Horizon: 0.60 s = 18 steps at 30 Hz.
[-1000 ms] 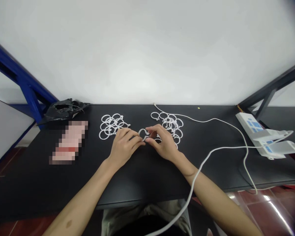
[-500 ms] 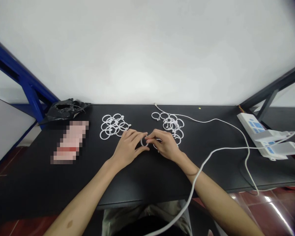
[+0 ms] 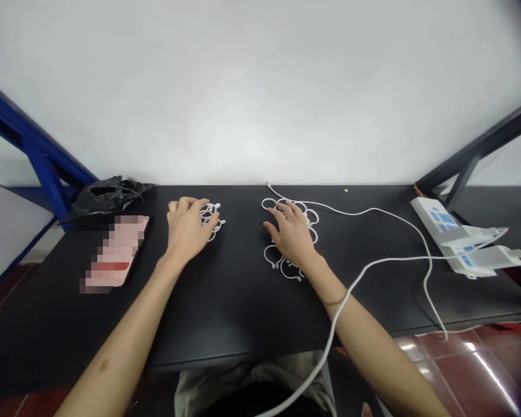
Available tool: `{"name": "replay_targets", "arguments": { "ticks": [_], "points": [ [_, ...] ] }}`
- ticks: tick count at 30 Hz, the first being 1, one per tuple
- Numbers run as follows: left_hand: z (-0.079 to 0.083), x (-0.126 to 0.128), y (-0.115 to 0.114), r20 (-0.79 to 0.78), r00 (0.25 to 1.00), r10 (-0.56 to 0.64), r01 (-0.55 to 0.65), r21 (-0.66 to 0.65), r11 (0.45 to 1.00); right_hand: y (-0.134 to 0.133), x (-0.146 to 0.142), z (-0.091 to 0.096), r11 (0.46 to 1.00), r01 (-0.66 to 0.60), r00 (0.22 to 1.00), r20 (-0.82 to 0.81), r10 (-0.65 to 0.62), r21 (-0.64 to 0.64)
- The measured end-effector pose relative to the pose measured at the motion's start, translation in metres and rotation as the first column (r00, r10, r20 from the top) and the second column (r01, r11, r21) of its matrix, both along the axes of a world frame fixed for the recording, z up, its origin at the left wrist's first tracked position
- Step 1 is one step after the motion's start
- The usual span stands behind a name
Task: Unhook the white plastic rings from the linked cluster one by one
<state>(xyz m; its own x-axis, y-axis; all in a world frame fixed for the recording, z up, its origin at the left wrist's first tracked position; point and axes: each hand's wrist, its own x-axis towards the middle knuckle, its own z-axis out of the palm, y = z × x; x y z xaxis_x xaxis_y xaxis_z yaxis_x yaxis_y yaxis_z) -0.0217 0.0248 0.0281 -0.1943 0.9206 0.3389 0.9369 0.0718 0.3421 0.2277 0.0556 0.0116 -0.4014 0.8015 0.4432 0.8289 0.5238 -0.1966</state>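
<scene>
Two piles of white plastic rings lie on the black table (image 3: 243, 301). My left hand (image 3: 184, 230) rests on the left pile of rings (image 3: 212, 217), fingers spread over it, covering most of it. My right hand (image 3: 292, 234) lies flat on the right pile of rings (image 3: 282, 263), fingers stretched toward the wall. I see nothing held in either hand. Some rings show at the right hand's wrist side and beyond its fingertips.
A white cable (image 3: 386, 263) runs from the back of the table over my right forearm. White boxes with blue labels (image 3: 460, 240) sit at the right. A blurred pink object (image 3: 115, 252) and a crumpled black bag (image 3: 106, 194) lie at the left.
Both hands held one ring between them at the table's middle. They have parted: the left moved out to the left pile, the right onto the right pile.
</scene>
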Motion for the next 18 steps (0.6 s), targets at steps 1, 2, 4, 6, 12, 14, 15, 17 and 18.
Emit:
{"name": "replay_targets", "arguments": {
  "ticks": [1, 2, 4, 6, 12, 14, 15, 17, 18],
  "points": [
    [0.001, -0.005, 0.008, 0.005, 1.000, -0.001, 0.001, -0.054, 0.999, 0.001, 0.000, -0.003, 1.000, -0.003, 1.000, 0.024, 0.004, -0.012],
    [0.001, -0.008, 0.017, 0.011, 1.000, -0.005, 0.006, -0.109, 0.994, 0.002, 0.001, -0.005, 1.000, -0.008, 0.999, 0.042, 0.009, -0.024],
    [0.000, -0.013, 0.031, 0.012, 1.000, -0.028, 0.030, -0.207, 0.978, 0.002, 0.002, -0.009, 0.999, -0.008, 0.998, 0.057, 0.011, -0.042],
    [-0.002, -0.014, 0.041, 0.005, 0.998, -0.056, 0.056, -0.257, 0.965, 0.001, 0.004, -0.009, 0.999, -0.011, 0.998, 0.053, 0.013, -0.046],
    [-0.006, -0.014, 0.046, -0.013, 0.993, -0.121, 0.113, -0.268, 0.957, 0.000, 0.005, -0.006, 0.999, -0.024, 0.998, 0.051, 0.025, -0.028],
    [-0.006, -0.014, 0.045, -0.013, 0.991, -0.135, 0.127, -0.260, 0.957, 0.001, 0.005, -0.007, 1.000, -0.020, 0.998, 0.056, 0.021, -0.010],
    [-0.006, -0.015, 0.044, -0.012, 0.990, -0.139, 0.131, -0.254, 0.958, 0.001, 0.005, -0.008, 1.000, -0.020, 0.998, 0.055, 0.020, -0.002],
    [-0.005, -0.016, 0.043, -0.011, 0.990, -0.140, 0.133, -0.243, 0.961, 0.001, 0.006, -0.010, 1.000, -0.021, 0.999, 0.043, 0.021, 0.005],
    [-0.004, -0.017, 0.042, -0.011, 0.990, -0.138, 0.131, -0.233, 0.963, 0.000, 0.006, -0.011, 1.000, -0.018, 0.999, 0.035, 0.018, 0.006]
  ]
}}
